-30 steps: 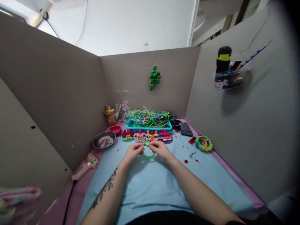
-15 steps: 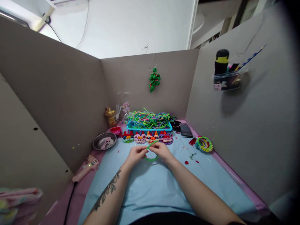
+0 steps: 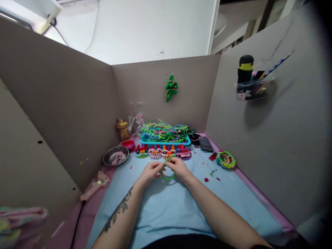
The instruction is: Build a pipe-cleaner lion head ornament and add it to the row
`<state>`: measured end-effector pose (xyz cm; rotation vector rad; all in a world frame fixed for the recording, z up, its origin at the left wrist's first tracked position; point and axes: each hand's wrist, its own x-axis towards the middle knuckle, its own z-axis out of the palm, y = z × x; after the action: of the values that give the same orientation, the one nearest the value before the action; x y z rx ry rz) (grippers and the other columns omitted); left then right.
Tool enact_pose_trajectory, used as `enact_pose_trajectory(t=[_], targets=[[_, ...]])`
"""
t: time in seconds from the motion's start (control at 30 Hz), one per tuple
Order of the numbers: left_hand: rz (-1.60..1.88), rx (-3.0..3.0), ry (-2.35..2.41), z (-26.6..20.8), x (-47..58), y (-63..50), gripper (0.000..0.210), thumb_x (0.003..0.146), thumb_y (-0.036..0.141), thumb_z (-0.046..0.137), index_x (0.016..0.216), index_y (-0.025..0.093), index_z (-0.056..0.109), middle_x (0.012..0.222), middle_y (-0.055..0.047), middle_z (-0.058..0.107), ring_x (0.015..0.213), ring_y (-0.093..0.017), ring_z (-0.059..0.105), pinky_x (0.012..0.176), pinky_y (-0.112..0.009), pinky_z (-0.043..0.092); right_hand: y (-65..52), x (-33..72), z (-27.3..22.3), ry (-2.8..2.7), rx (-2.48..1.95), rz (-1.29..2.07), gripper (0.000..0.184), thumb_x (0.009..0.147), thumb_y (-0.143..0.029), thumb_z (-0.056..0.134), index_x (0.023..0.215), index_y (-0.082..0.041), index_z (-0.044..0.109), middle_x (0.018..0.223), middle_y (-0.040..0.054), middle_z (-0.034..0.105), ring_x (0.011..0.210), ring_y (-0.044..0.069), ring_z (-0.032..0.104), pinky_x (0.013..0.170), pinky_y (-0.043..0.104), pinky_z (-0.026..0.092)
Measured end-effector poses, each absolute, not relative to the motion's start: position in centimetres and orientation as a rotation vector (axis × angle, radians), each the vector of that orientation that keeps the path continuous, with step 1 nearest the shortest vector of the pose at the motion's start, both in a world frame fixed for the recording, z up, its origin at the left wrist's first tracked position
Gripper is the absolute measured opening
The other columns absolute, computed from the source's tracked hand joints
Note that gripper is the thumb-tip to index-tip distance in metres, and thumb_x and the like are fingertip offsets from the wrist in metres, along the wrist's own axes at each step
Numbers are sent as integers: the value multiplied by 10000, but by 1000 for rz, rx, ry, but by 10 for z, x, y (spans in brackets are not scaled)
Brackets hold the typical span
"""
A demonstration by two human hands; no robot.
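The green pipe cleaner (image 3: 167, 171) is bent into a small ring just above the blue mat (image 3: 166, 207), in front of a row of finished fuzzy toys (image 3: 163, 152), so this one looks only just begun, with more bending left. The left hand (image 3: 149, 172) and right hand (image 3: 178, 168) pinch the ring from each side, fingers shut on it, both arms reaching straight out.

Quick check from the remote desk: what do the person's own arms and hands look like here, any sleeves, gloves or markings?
Both forearms are bare, with no sleeves showing and no gloves. The left forearm carries a dark, leafy vine-like tattoo running along it. The right forearm shows no markings. No rings or watch can be made out on the left hand or right hand.
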<state>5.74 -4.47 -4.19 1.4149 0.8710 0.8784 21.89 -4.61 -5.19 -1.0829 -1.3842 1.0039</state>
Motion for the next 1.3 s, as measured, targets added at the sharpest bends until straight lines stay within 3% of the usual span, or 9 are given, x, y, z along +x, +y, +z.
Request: enact_pose_trajectory(t=[0.4,0.57,0.87,1.03,1.17,1.3], targets=[[983,1423,941,-43,63,-46,271,685,406,608,645,148,534,555,24,541,475,-94,506,454,-200,380,-48,214,-52,-1459,-1060,968,196,679,-291,612,564,-139,562,523,-31,495,535,106,435,534,228,341],[979,1317,843,-48,61,-41,237,688,344,599,590,144,518,480,46,458,430,-63,404,436,-185,321,-50,213,-50,-1403,-976,1081,149,657,-293,641,642,-148,606,572,-18,552,555,115,477,568,242,382],[913,1171,812,-46,65,-47,243,692,382,596,677,156,509,575,22,528,530,-95,480,481,-195,339,-49,213,-53,-1450,-952,991,188,675,-334,656,653,-149,630,643,14,619,617,142,543,624,266,421],[1120,1301,860,-47,61,-40,189,723,344,539,673,172,479,587,36,499,526,-88,453,486,-191,347,-46,216,-54,-1305,-973,1113,342,707,-438,626,874,-141,655,707,35,635,531,113,507,512,237,382],[1324,1468,926,-47,54,-31,200,756,352,522,673,173,490,635,25,508,551,-89,450,520,-198,373,-41,222,-54,-1124,-918,1135,419,761,-520,547,974,-167,618,913,79,646,706,149,581,583,242,411],[1327,1471,917,-45,51,-30,220,767,377,535,691,177,486,682,11,543,599,-100,484,530,-197,378,-41,224,-54,-1162,-907,1083,357,701,-471,639,899,-175,628,799,49,638,704,157,564,583,242,403]])
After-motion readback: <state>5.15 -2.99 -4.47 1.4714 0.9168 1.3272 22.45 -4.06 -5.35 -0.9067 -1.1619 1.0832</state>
